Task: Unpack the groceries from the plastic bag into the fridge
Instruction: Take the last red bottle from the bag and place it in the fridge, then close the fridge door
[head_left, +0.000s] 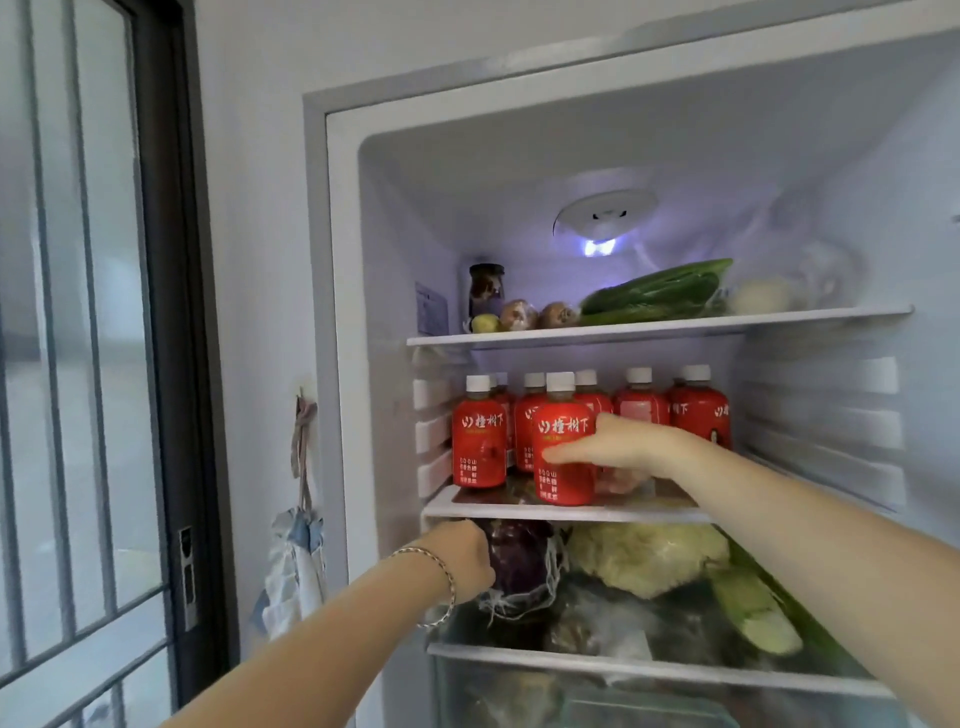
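Head view, from the left: a barred glass door (78, 364) fills the room's left side, and a cloth bag (296, 561) hangs on the white wall beside the open fridge (337, 312). The left hand (462, 558), with a bracelet at the wrist, reaches under the front left corner of the middle shelf (571, 513), against a netted purple cabbage (519, 561). Its fingers are hidden, so whether they grip anything cannot be told.

On the middle shelf a lone bottle stands at the left edge (478, 441), with a back row of red bottles (639, 410) behind. At the front edge, the right hand (618, 447) has its fingers wrapped round one red bottle (563, 452), upright with its base on or just above the glass.

The step in hand looks like setting this bottle among the others. Next it likely needs a nudge back into a gap, then letting go without toppling its neighbours.

Further right on the shelf below lies a cauliflower (644, 556). The top shelf (660, 328) carries greens and a jar. The plastic bag is out of view.
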